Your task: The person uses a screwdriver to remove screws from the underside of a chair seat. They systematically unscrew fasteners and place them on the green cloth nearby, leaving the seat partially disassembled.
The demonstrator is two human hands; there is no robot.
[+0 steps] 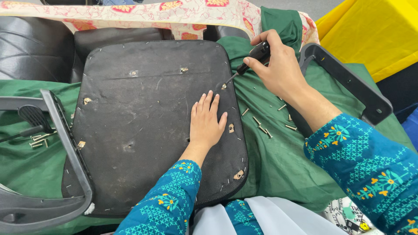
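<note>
Left hand (207, 122) lies flat, fingers spread, grasping nothing, pressing the black seat base (152, 122) on green cloth (278, 161). Base looks stiff, bulky; best gripped at its edges. Beyond, right hand (278, 65) clenches a screwdriver (250, 61), tip at a screw hole (224, 86). Loose screws (261, 126) lie beside.

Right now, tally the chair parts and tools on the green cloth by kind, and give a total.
Seat base panel, black, underside up: 1
Armrests, grey plastic: 2, one at the left, one at the right
Screwdriver, in the right hand: 1
Piles of loose bolts: 2, one to the panel's right, one at the far left
Total: 6
The left hand lies flat on the panel.
</note>
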